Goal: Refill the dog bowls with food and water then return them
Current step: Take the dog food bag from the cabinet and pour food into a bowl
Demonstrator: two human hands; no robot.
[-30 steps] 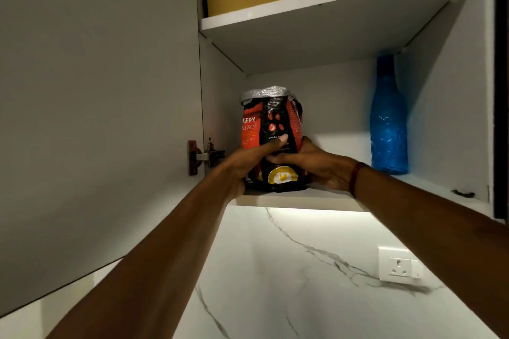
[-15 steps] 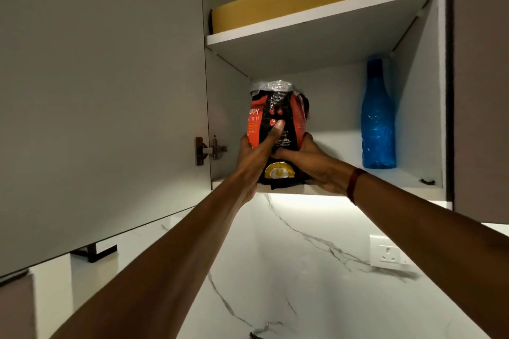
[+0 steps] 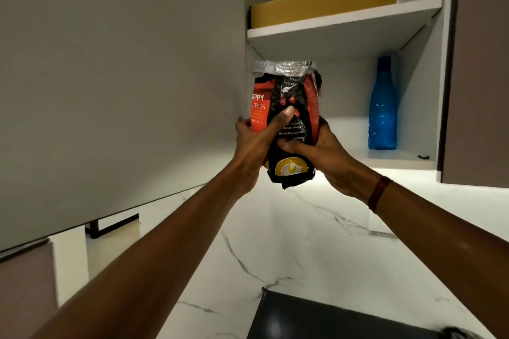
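An orange and black bag of puppy food (image 3: pixel 289 91) with a crinkled silver top is held upright in the air, just in front of the open wall cupboard. My left hand (image 3: pixel 254 146) grips its left side with the thumb pressed across the front. My right hand (image 3: pixel 322 157) cups the bag's lower right side from beneath. The bag's bottom hangs below the level of the lower shelf (image 3: pixel 391 158). No dog bowls are in view.
A blue plastic bottle (image 3: pixel 382 107) stands at the right of the lower shelf. A yellow cardboard box (image 3: pixel 325 1) lies on the upper shelf. The cupboard door (image 3: pixel 118 77) stands open at left. Below are a marble-patterned wall and a black surface (image 3: pixel 316 319).
Both hands have lifted the food bag off the lower shelf and drawn it out and down toward me. The view has tilted lower, showing the black surface.
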